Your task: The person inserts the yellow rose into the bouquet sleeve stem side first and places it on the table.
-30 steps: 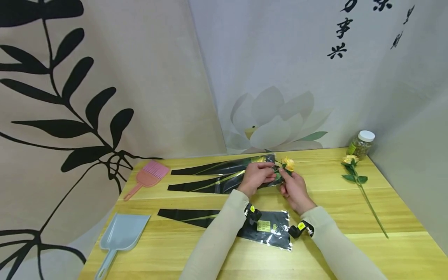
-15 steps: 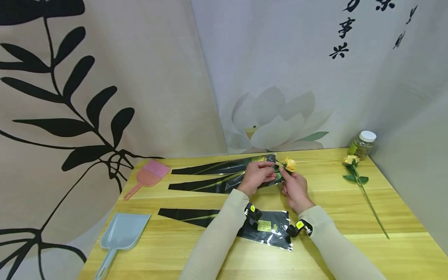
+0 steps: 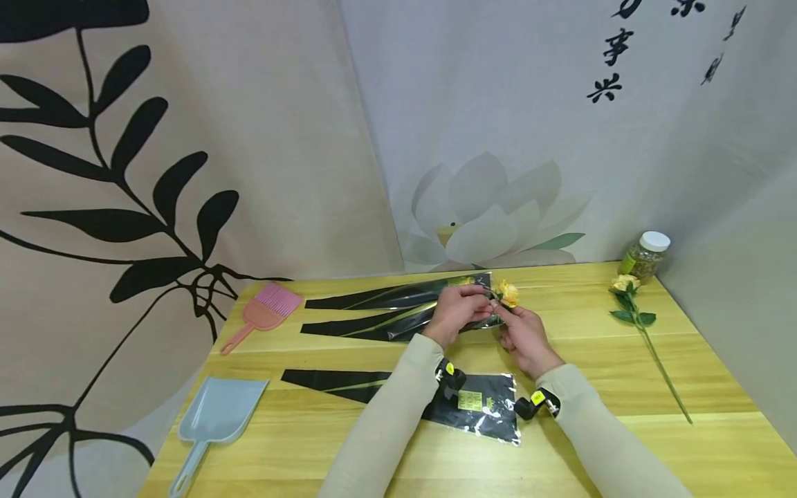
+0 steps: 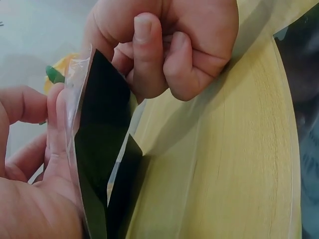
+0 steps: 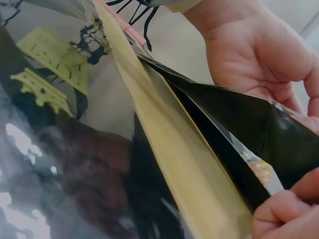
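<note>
A yellow rose (image 3: 507, 293) shows its bloom just beyond my fingertips in the head view, at the mouth of a black flower sleeve (image 3: 364, 326) with a clear front. My left hand (image 3: 459, 312) holds the sleeve's mouth; in the left wrist view its fingers lie along the clear film. My right hand (image 3: 528, 339) pinches the same sleeve's edge from the other side, thumb toward the rose. The right wrist view shows the sleeve's black sheet (image 5: 234, 114) standing apart at the opening between both hands. Most of the rose's stem is hidden.
Another black sleeve (image 3: 373, 297) lies behind, and one more (image 3: 336, 384) in front beneath my forearms. A second rose (image 3: 650, 353) and a white-capped jar (image 3: 643, 256) are at right. A pink brush (image 3: 264, 311) and blue dustpan (image 3: 218, 411) sit at left.
The rose bloom has shifted slightly left, toward the sleeve's mouth, and less of its leaves shows. My right thumb has moved a little left with it; my left hand stays nearly still.
</note>
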`<action>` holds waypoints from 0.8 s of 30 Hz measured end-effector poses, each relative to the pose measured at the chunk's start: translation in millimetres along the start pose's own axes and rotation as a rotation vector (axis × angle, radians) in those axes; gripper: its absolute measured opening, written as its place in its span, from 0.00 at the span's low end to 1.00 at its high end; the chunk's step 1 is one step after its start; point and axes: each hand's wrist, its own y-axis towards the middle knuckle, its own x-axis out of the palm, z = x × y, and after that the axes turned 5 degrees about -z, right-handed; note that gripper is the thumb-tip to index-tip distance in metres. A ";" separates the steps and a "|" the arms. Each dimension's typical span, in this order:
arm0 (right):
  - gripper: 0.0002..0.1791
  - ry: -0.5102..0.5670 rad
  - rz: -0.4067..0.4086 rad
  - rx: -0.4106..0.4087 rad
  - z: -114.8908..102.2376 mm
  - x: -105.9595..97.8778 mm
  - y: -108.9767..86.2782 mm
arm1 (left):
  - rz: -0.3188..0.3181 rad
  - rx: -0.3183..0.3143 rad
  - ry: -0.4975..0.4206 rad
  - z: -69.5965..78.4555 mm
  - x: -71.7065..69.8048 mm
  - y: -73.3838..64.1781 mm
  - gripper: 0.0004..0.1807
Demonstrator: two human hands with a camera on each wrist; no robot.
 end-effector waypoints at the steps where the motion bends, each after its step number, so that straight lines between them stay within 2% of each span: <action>1: 0.08 0.005 -0.016 0.005 -0.6 -0.9 0.3 | -0.008 0.000 0.001 0.6 -0.7 -0.2 0.12; 5: 0.08 0.052 -0.099 0.009 -3.3 -4.4 -0.2 | -0.034 0.002 0.011 2.7 -4.1 -1.6 0.13; 8: 0.11 0.075 -0.194 0.007 -5.6 -8.4 -1.5 | -0.038 0.002 0.022 3.6 -7.0 -2.9 0.14; 12: 0.13 0.051 -0.319 -0.008 -8.7 -15.1 -3.0 | -0.026 -0.005 0.031 4.1 -10.6 -4.3 0.15; 14: 0.15 0.038 -0.356 -0.002 -10.6 -18.5 -3.3 | -0.020 -0.009 0.031 4.1 -11.7 -4.4 0.15; 16: 0.18 0.024 -0.364 0.013 -12.7 -20.8 -2.9 | -0.021 -0.010 0.029 3.3 -12.6 -3.9 0.14; 19: 0.20 0.000 -0.316 0.036 -15.5 -23.6 -3.4 | -0.023 -0.007 0.023 2.4 -12.8 -4.5 0.13; 22: 0.18 -0.039 -0.274 0.026 -16.7 -26.5 -4.9 | -0.027 -0.009 0.027 1.9 -12.6 -6.6 0.12; 24: 0.16 -0.064 -0.281 0.009 -17.4 -28.5 -6.4 | -0.022 -0.010 0.029 2.0 -12.6 -7.9 0.12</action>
